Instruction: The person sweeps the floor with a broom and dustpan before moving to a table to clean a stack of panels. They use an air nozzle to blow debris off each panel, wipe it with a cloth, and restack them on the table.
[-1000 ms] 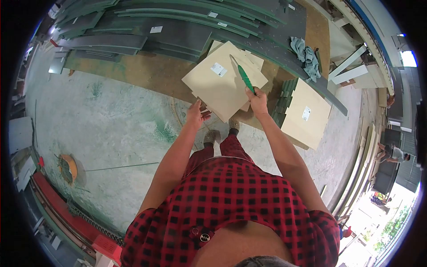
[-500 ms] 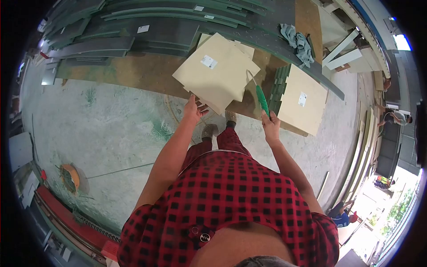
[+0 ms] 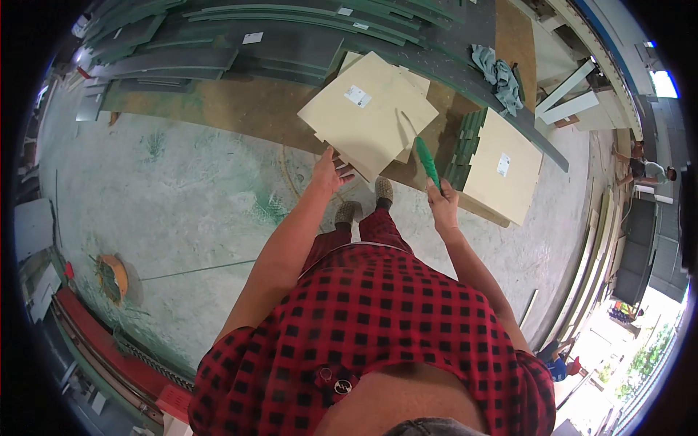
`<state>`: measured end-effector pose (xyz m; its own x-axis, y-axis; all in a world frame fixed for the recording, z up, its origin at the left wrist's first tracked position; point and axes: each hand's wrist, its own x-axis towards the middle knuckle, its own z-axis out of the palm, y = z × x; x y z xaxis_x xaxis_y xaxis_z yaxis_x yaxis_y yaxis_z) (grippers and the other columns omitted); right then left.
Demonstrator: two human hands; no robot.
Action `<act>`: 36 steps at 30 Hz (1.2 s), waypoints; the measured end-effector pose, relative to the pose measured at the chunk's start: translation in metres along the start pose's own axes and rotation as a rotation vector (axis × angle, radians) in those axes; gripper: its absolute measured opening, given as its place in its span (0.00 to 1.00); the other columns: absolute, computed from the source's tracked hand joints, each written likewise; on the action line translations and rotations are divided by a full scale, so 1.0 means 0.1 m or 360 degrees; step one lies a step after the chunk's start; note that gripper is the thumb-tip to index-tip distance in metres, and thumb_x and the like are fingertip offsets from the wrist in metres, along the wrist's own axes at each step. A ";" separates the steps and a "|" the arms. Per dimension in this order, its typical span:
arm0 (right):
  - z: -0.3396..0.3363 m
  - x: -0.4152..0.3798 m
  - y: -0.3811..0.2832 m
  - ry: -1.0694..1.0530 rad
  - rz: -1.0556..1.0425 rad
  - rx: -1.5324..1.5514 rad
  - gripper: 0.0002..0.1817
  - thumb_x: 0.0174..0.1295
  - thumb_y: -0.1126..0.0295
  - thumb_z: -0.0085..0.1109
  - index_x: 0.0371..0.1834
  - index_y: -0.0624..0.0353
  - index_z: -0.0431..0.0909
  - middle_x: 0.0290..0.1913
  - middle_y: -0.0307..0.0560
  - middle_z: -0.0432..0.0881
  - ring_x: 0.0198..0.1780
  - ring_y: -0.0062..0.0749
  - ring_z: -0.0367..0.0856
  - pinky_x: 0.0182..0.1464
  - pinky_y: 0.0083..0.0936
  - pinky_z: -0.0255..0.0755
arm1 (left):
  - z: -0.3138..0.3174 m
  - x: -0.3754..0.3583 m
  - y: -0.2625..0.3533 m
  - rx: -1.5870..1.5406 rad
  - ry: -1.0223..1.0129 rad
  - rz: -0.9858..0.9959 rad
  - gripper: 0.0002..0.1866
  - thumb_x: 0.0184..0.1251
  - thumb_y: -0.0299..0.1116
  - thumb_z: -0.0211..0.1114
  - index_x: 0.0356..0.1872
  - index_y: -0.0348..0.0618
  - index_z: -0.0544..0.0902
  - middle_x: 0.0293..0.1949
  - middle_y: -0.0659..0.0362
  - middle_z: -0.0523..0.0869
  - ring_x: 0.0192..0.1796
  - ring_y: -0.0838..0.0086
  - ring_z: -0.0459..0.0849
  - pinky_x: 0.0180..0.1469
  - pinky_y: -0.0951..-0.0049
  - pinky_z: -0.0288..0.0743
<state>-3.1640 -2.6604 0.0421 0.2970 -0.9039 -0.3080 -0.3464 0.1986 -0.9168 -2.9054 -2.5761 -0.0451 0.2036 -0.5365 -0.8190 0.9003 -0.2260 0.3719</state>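
A flat beige panel (image 3: 367, 127) with notched edges and a white label lies turned at an angle over other beige panels on the brown work surface. My left hand (image 3: 332, 171) is at its near left edge, fingers spread and fingertips right at the rim. My right hand (image 3: 443, 205) is closed around the green handle of a hand tool (image 3: 426, 158). The tool's thin, slightly bent metal tip overlaps the panel's right part. Just right of this hand stands a stack of similar panels (image 3: 505, 163) with green-grey notched edges and a label on top.
Long dark green boards (image 3: 291, 51) lie across the far side. A grey-blue cloth (image 3: 499, 78) rests on them at the right. An orange ring-shaped roll (image 3: 113, 279) sits on the concrete floor to the left. Other people (image 3: 651, 173) are at the far right.
My view has turned slightly, so the panels and boards appear shifted right. The tool's tip now overlaps the panel farther in from its right corner. My left hand stays at the panel's edge.
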 end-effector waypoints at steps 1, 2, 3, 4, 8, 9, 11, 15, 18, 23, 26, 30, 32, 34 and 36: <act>0.09 -0.02 -0.05 -0.0008 -0.0003 -0.0002 0.13 0.63 0.63 0.58 0.26 0.60 0.75 0.18 0.30 0.64 0.21 0.13 0.60 0.23 0.16 0.55 | 0.02 -0.02 0.01 -0.0002 0.0019 -0.0011 0.25 0.71 0.53 0.43 0.58 0.45 0.67 0.52 0.52 0.75 0.52 0.56 0.75 0.53 0.44 0.67; 0.18 -0.02 -0.09 -0.0058 -0.0012 0.0004 0.12 0.62 0.63 0.58 0.28 0.61 0.76 0.18 0.30 0.65 0.22 0.13 0.61 0.23 0.17 0.55 | 0.02 -0.02 0.01 -0.0005 0.0037 -0.0022 0.25 0.71 0.53 0.43 0.58 0.45 0.67 0.52 0.52 0.75 0.52 0.56 0.75 0.53 0.44 0.67; 0.26 -0.01 -0.11 -0.0107 -0.0020 0.0010 0.11 0.62 0.64 0.58 0.30 0.61 0.77 0.19 0.30 0.65 0.22 0.13 0.61 0.24 0.17 0.56 | 0.02 -0.02 0.01 -0.0011 0.0040 -0.0018 0.25 0.71 0.53 0.43 0.58 0.45 0.67 0.52 0.52 0.75 0.52 0.56 0.75 0.53 0.44 0.67; 0.32 0.02 -0.09 -0.0221 -0.0053 0.0056 0.11 0.61 0.66 0.58 0.30 0.63 0.77 0.20 0.31 0.65 0.23 0.14 0.62 0.25 0.18 0.58 | 0.02 -0.03 0.02 -0.0024 0.0037 -0.0034 0.25 0.72 0.52 0.43 0.58 0.45 0.67 0.52 0.52 0.75 0.53 0.55 0.74 0.54 0.44 0.66; 0.68 0.07 -0.32 -0.0429 -0.0396 -0.0179 0.09 0.62 0.66 0.57 0.35 0.62 0.78 0.19 0.30 0.66 0.22 0.12 0.61 0.23 0.17 0.57 | 0.00 -0.03 0.03 -0.0029 -0.0017 -0.0046 0.24 0.72 0.51 0.42 0.58 0.45 0.66 0.52 0.52 0.75 0.54 0.55 0.74 0.54 0.44 0.66; 0.72 0.11 -0.29 -0.0432 -0.0395 -0.0178 0.09 0.62 0.66 0.57 0.35 0.62 0.78 0.19 0.30 0.66 0.22 0.12 0.61 0.23 0.17 0.57 | 0.01 -0.05 0.03 -0.0030 -0.0014 -0.0045 0.24 0.72 0.51 0.42 0.58 0.45 0.66 0.52 0.52 0.75 0.54 0.55 0.74 0.54 0.44 0.66; 0.84 0.14 -0.27 -0.0515 -0.0441 -0.0294 0.11 0.62 0.65 0.58 0.34 0.63 0.77 0.19 0.31 0.66 0.23 0.14 0.62 0.24 0.19 0.59 | 0.04 -0.06 0.03 -0.0055 0.0013 -0.0045 0.23 0.72 0.51 0.42 0.58 0.44 0.66 0.52 0.52 0.75 0.53 0.56 0.74 0.54 0.45 0.66; 0.97 0.19 -0.25 -0.0519 -0.0319 -0.0286 0.12 0.61 0.64 0.59 0.31 0.63 0.77 0.19 0.32 0.67 0.24 0.15 0.63 0.25 0.20 0.59 | 0.04 -0.09 0.03 -0.0053 0.0016 -0.0046 0.24 0.71 0.52 0.43 0.57 0.45 0.67 0.52 0.52 0.74 0.53 0.57 0.73 0.54 0.44 0.66; 0.98 0.23 -0.18 -0.0549 -0.0205 -0.0372 0.12 0.61 0.63 0.59 0.31 0.63 0.77 0.20 0.32 0.67 0.24 0.15 0.62 0.25 0.20 0.59 | 0.01 -0.09 0.01 -0.0074 -0.0012 -0.0030 0.24 0.71 0.52 0.44 0.57 0.45 0.67 0.53 0.52 0.74 0.53 0.57 0.73 0.54 0.45 0.66; 0.89 0.22 -0.19 -0.0582 -0.0181 -0.0276 0.12 0.62 0.63 0.59 0.31 0.63 0.77 0.19 0.31 0.66 0.23 0.14 0.62 0.25 0.18 0.58 | -0.01 -0.07 0.01 -0.0062 -0.0029 -0.0029 0.25 0.71 0.53 0.44 0.58 0.45 0.67 0.53 0.52 0.74 0.53 0.58 0.73 0.54 0.46 0.67; 0.62 0.11 -0.20 -0.0544 -0.0264 -0.0334 0.13 0.60 0.62 0.60 0.30 0.63 0.77 0.18 0.37 0.67 0.24 0.18 0.62 0.27 0.22 0.61 | -0.01 -0.07 -0.01 -0.0048 -0.0039 -0.0017 0.27 0.70 0.54 0.44 0.59 0.45 0.66 0.54 0.53 0.73 0.54 0.58 0.72 0.54 0.47 0.68; 0.11 -0.12 -0.08 -0.0575 -0.0161 -0.0412 0.12 0.60 0.63 0.60 0.30 0.63 0.77 0.18 0.34 0.66 0.24 0.15 0.61 0.25 0.21 0.58 | -0.07 -0.02 -0.04 -0.0050 -0.0088 -0.0014 0.28 0.70 0.55 0.44 0.61 0.45 0.65 0.54 0.53 0.73 0.54 0.58 0.72 0.53 0.46 0.68; -0.07 -0.24 -0.13 -0.0525 -0.0059 -0.0353 0.12 0.60 0.64 0.60 0.28 0.63 0.76 0.18 0.31 0.65 0.24 0.14 0.60 0.24 0.20 0.56 | -0.06 -0.01 -0.05 -0.0013 -0.0085 0.0031 0.32 0.67 0.60 0.45 0.61 0.45 0.65 0.54 0.53 0.73 0.53 0.58 0.73 0.52 0.47 0.69; -0.18 -0.30 -0.08 -0.0503 -0.0009 -0.0362 0.13 0.60 0.64 0.60 0.28 0.63 0.76 0.18 0.30 0.65 0.23 0.14 0.60 0.24 0.20 0.56 | -0.04 -0.01 -0.05 0.0009 -0.0063 0.0042 0.35 0.65 0.63 0.46 0.61 0.45 0.65 0.54 0.53 0.74 0.52 0.58 0.74 0.52 0.47 0.69; -0.24 -0.34 0.00 -0.0473 0.0034 -0.0367 0.13 0.61 0.63 0.60 0.27 0.63 0.76 0.18 0.30 0.64 0.23 0.13 0.59 0.23 0.19 0.55 | 0.02 -0.04 -0.04 0.0037 -0.0051 0.0057 0.37 0.63 0.66 0.47 0.61 0.46 0.65 0.53 0.54 0.74 0.51 0.58 0.74 0.51 0.48 0.69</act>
<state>-3.1953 -2.6389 0.0581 0.5210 -0.7442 -0.4180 -0.5367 0.0952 -0.8384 -2.9109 -2.5749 -0.0427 0.2227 -0.5700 -0.7909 0.8835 -0.2249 0.4109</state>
